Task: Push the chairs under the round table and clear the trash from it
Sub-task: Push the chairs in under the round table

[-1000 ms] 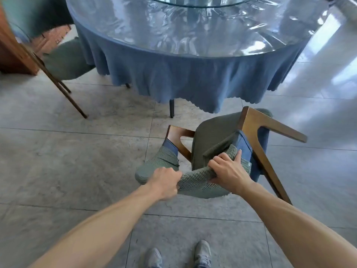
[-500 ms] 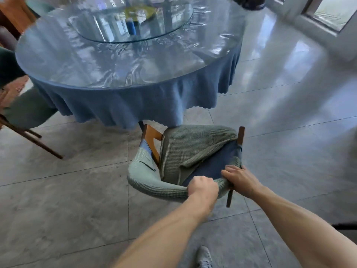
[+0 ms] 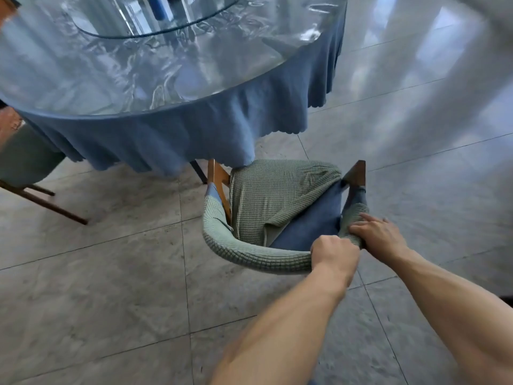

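A wooden chair (image 3: 277,207) with a green knitted cover and a blue seat stands upright, facing the round table (image 3: 172,129). Its front edge just touches the hanging blue tablecloth. My left hand (image 3: 334,255) is closed in a fist around the curved green backrest. My right hand (image 3: 380,234) grips the same backrest at its right end, next to the wooden arm. A glass turntable (image 3: 155,26) lies on the shiny tabletop, with a blue item (image 3: 156,6) on it, blurred.
A second green chair (image 3: 25,162) with dark wooden legs stands at the left, partly under the tablecloth. Grey tiled floor spreads around me, glossy and bright to the right of the table.
The chair has been turned upright from a tilted pose and has moved toward the table until its seat front meets the tablecloth. Both hands kept their hold on the backrest.
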Available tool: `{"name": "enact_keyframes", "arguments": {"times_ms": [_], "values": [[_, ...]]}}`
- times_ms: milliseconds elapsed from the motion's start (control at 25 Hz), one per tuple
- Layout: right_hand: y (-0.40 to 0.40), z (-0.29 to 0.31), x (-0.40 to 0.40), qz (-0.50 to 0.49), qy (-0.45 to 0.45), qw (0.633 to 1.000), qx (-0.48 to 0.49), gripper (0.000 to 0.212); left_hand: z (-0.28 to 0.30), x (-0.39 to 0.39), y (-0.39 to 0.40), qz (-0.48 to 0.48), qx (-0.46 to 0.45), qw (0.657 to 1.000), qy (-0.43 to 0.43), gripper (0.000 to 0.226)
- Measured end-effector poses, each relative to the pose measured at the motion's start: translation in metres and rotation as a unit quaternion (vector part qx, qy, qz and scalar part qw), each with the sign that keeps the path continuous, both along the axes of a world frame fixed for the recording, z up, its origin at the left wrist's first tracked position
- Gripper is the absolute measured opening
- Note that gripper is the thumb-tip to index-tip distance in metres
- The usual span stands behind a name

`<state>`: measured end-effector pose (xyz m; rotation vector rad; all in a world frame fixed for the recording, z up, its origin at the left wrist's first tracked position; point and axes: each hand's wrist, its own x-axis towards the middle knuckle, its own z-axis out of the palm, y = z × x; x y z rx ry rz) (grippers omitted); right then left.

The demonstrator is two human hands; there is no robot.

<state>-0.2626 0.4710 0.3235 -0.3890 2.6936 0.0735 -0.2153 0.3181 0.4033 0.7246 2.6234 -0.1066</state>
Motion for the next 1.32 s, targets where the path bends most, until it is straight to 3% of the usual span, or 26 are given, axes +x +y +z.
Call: {"name": "enact_keyframes", "arguments": {"times_ms": [360, 600, 800, 1000, 1320], "values": [[0.006, -0.009, -0.028, -0.007, 0.015, 1.000, -0.004, 0.034, -0.017, -0.019, -0.005, 0.051, 0.045, 0.997, 0.042, 0.014], [0.000, 0.000, -0.034, 0.038, -0.003, 0.998, 0.056, 0.041, -0.024, -0.017, -0.034, 0.082, 0.077, 0.994, 0.012, 0.045], [-0.029, 0.057, -0.037, 0.036, -0.135, 0.984, 0.113, 0.045, -0.006, -0.006, -0.089, 0.135, 0.044, 0.987, -0.081, 0.053], [-0.070, 0.117, -0.017, 0.073, -0.198, 0.974, 0.083, 0.042, 0.037, 0.002, -0.134, 0.204, 0.029, 0.973, -0.101, 0.045], [-0.182, 0.203, -0.026, 0.098, -0.148, 0.984, -0.007, 0.042, 0.132, 0.011, -0.237, 0.335, 0.097, 0.930, -0.113, 0.051]]}}
